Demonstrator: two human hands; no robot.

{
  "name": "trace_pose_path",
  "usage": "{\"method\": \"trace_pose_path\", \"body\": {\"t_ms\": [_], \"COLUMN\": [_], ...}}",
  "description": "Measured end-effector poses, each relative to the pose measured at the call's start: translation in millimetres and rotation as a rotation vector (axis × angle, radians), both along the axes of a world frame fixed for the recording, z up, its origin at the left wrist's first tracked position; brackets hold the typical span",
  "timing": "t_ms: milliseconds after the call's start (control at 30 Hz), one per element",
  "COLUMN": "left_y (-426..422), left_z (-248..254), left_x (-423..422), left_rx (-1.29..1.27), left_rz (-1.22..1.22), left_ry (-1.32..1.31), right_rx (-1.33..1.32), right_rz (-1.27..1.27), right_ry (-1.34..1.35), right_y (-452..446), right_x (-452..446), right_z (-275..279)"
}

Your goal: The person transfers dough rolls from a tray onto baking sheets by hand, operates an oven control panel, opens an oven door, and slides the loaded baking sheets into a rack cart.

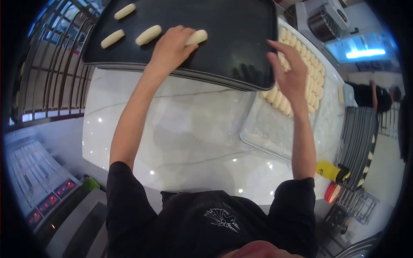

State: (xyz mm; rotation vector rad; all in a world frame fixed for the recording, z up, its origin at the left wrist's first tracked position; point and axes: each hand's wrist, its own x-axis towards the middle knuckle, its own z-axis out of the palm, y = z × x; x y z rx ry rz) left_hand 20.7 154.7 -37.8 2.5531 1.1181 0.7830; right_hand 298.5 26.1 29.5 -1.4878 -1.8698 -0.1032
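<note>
My left hand (171, 48) is over the black baking tray (232, 26), its thumb and fingers around a pale dough roll (198, 37) that lies on the tray. More dough rolls of the same shape, such as this one (148, 35), lie spaced apart on the tray's left side. At the tray's right edge hovers my right hand (292, 71), thumb and fingers apart with nothing between them. Beneath and beside it is a shallow clear container (271, 133) with many dough rolls (316, 81) packed in rows at its far part.
Further trays are stacked under the black one on the white marbled table (185, 124). A metal rack (56, 69) stands at left. At right are a yellow bottle (328, 171), a stack of dark trays (359, 142) and another person (370, 94). A mixer (325, 23) stands at the back.
</note>
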Motion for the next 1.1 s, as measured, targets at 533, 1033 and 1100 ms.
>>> {"method": "trace_pose_path", "body": {"t_ms": [533,1033,1100], "left_y": [-15,-90,-110], "left_z": [3,36,42], "left_x": [16,18,23], "left_rx": [-0.040,0.197,0.216], "left_rz": [0.150,0.134,0.113], "left_ry": [0.056,0.034,0.013], "right_rx": [-0.881,-0.622,-0.584], "right_rz": [-0.969,-0.864,-0.849], "right_ry": [0.401,0.569,0.498], "right_y": [-200,-219,-220], "right_x": [306,283,277], "right_z": [-141,-156,-157]}}
